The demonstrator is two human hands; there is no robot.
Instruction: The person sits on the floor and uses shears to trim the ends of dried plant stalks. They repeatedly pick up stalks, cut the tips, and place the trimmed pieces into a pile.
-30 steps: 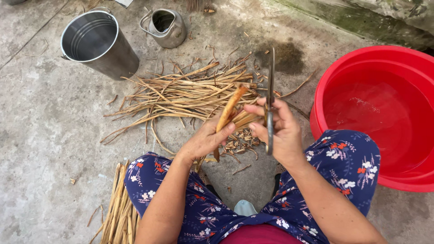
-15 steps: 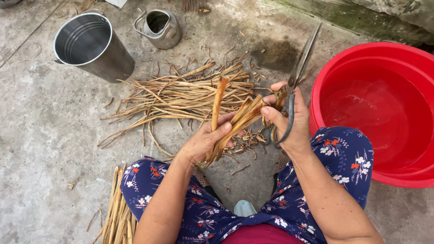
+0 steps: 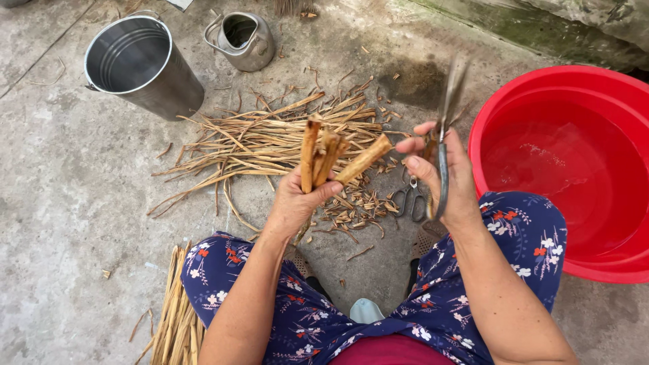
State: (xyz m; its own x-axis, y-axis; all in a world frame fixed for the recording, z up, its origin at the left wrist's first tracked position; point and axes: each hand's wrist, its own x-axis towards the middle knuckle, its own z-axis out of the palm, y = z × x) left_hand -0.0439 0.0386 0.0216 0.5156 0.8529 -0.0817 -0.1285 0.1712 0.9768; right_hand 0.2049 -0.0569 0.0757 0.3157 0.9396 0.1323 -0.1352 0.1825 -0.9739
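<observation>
Tan stalks clenched in left hand; scissors grasped in right hand, blades up: could nick nearby fingers.

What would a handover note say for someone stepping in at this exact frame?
Left hand: fingers closed around a bunch of stalk pieces, held up.
Right hand: gripping scissors, blades up.
Second scissors lie on the concrete floor.
Done: stripped husks and trimmings piled ahead.
Left: a bundle of stalks by the left knee.
Red basin holds water; metal bucket looks empty.
</observation>
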